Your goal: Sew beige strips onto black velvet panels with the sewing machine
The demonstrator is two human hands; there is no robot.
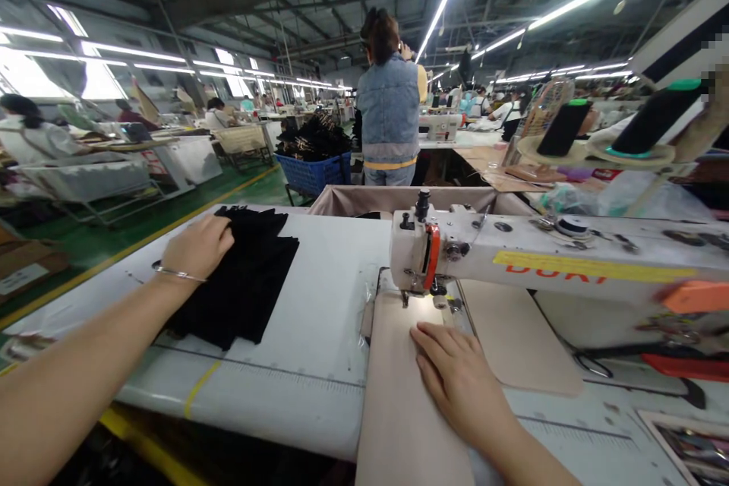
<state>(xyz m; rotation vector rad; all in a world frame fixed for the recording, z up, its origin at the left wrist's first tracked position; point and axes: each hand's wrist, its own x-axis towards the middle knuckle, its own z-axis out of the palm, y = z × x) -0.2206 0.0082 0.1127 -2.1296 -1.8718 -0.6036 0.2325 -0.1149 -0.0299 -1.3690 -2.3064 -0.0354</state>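
Observation:
My left hand (200,247) rests on the upper left of a stack of black fabric pieces (250,281). Its fingers are curled and closed at the cloth edge, with the fingertips partly hidden. My right hand (456,364) lies flat, fingers stretched out, on a long beige panel (396,387). This panel runs beneath the needle area of a white sewing machine (456,250) and hangs toward me over the table's front edge. Another beige piece (512,334) lies under the machine arm, to the right of my right hand.
Measuring scales run along the white table (330,304). Black thread cones (563,129) stand at right, and a tray of small tools (692,444) sits at lower right. Behind the table are a beige-sided bin (364,199), a blue crate (313,171) and a standing person (390,106).

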